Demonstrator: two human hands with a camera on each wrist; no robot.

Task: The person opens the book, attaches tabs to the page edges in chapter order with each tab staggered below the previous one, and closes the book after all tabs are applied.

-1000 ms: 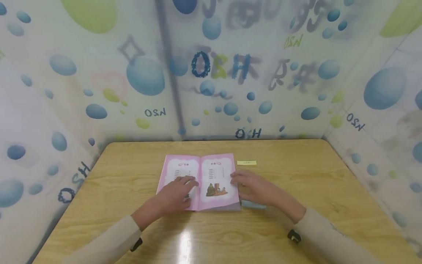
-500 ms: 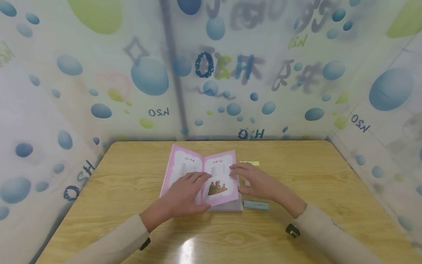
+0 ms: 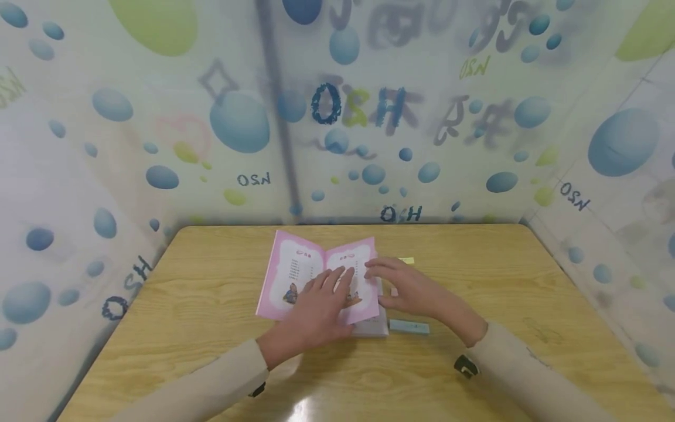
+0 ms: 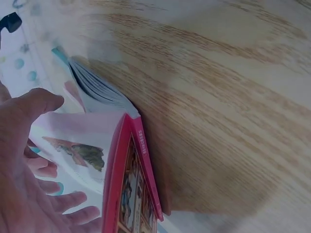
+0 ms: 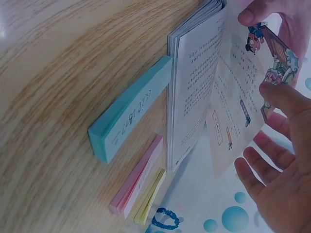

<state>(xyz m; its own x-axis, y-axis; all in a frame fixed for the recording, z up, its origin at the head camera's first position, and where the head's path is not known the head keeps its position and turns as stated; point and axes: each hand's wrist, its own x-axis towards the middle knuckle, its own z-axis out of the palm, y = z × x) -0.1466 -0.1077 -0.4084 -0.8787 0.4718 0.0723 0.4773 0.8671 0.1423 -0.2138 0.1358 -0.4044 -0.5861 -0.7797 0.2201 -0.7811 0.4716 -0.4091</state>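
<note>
An open book (image 3: 276, 272) with pink-bordered pages lies on the table, its left side tilted up. The left hand (image 3: 319, 302) reaches across the right page with fingers spread; in the left wrist view, its thumb and fingers lie over the pages near the red cover (image 4: 127, 194). At the right page's outer edge is the right hand (image 3: 416, 290). In the right wrist view, its thumb lies against the underside of a lifted illustrated page (image 5: 235, 87), with the index finger hidden behind, pinching it. Printed text pages (image 5: 197, 82) show below that lifted page.
Right of the book lie a teal sticky-note pad (image 5: 129, 114), a pink one (image 5: 138, 177) and a yellow one (image 5: 149, 196). The wooden table (image 3: 211, 252) meets bubble-patterned walls (image 3: 337, 158) at its back and sides.
The book's left side has tilted up and the right page has lifted. My left hand has moved right, from the left page across the right one. The right hand stays at the page edge.
</note>
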